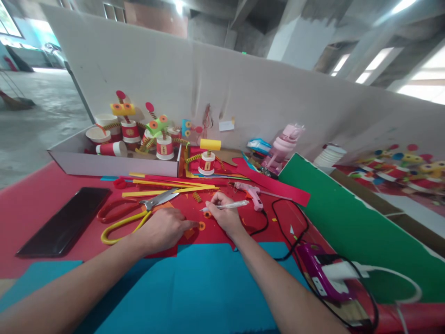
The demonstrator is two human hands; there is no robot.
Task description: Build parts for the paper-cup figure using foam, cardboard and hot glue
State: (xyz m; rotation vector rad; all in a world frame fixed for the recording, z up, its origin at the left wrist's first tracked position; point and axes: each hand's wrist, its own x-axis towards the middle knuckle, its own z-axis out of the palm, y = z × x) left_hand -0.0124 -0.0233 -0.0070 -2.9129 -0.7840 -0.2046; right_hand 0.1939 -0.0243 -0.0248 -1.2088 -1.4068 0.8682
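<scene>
My right hand point(225, 215) grips a clear-barrelled pen point(238, 204), its tip pointing left, above an orange paper circle with a dark centre point(207, 215). Beside it, my left hand point(166, 230) rests low over the red paper with the index finger stretched out. That fingertip is at the edge of a second orange circle point(202, 226); whether it touches is hard to tell. The other left fingers are curled and partly hidden. Large scissors point(120, 227) with one red and one yellow handle lie just left of this hand.
Yellow paper strips point(174, 184) lie beyond the hands, near a paper-cup figure point(207, 163). A white box point(118, 162) holds more figures. To the right are a pink glue gun point(251, 192), its black cord, a purple power strip point(321, 273) and a green board point(354, 222). A black phone point(66, 222) lies left.
</scene>
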